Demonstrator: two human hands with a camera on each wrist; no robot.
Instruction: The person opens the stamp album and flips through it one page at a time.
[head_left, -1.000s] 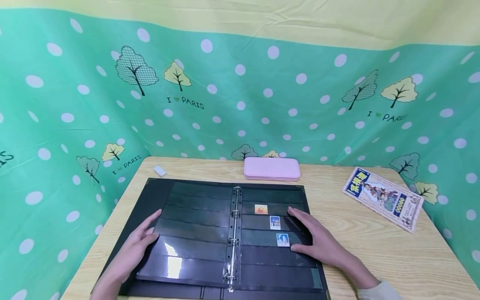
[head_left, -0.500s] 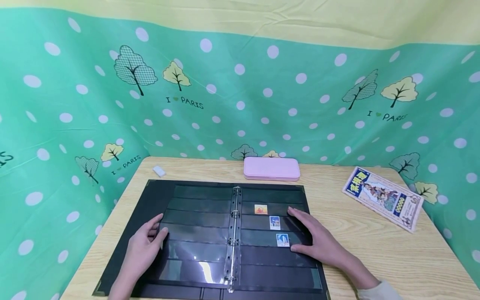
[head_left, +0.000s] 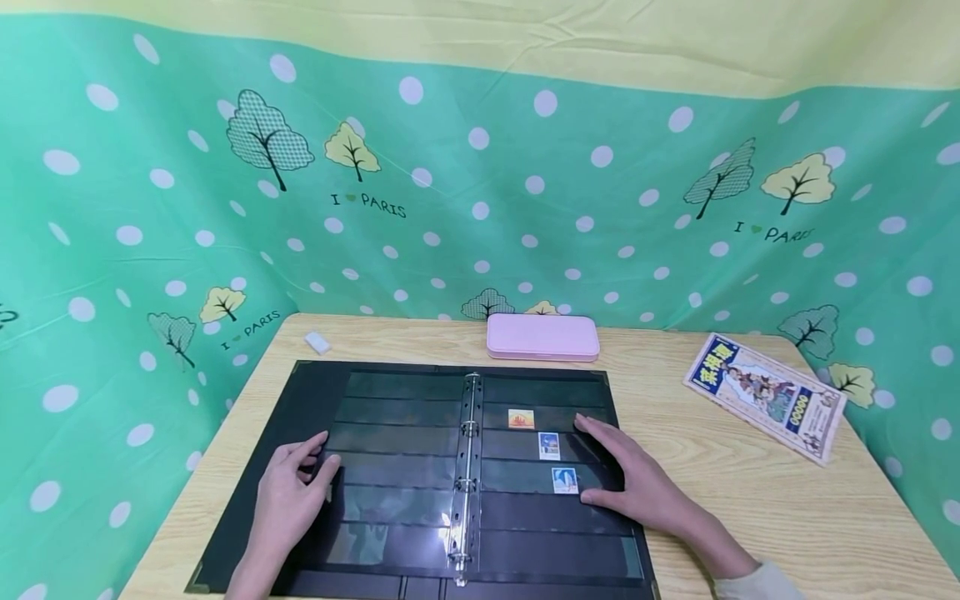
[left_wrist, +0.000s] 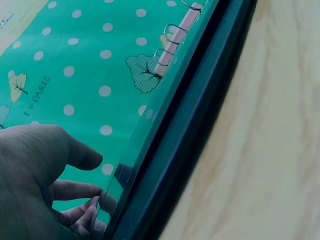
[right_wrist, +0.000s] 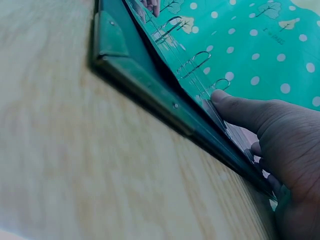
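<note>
A black ring-binder stamp album (head_left: 258,450) lies spread out on the table. Its left page (head_left: 397,471) shows dark strip pockets with no stamps. On the right page (head_left: 555,550), an orange stamp (head_left: 521,419), a blue stamp (head_left: 549,446) and a light-blue stamp (head_left: 565,481) sit in separate rows. My left hand (head_left: 288,492) rests at the left page's outer edge, its thumb (left_wrist: 85,154) apart from the fingers, which touch the edge. With thumb and fingers spread, my right hand (head_left: 637,479) rests on the right page's outer side, thumb tip beside the light-blue stamp.
Behind the album stands a pink case (head_left: 543,337). A small white block (head_left: 317,342) lies at the back left of the wooden table (head_left: 720,467). To the right is a printed paper packet (head_left: 765,396). Green dotted cloth (head_left: 480,167) hangs around the table's back and sides.
The left page has come down flatter onto the album, and its glare has shifted right. My left hand has moved a little to the right with it. My right hand stays in place.
</note>
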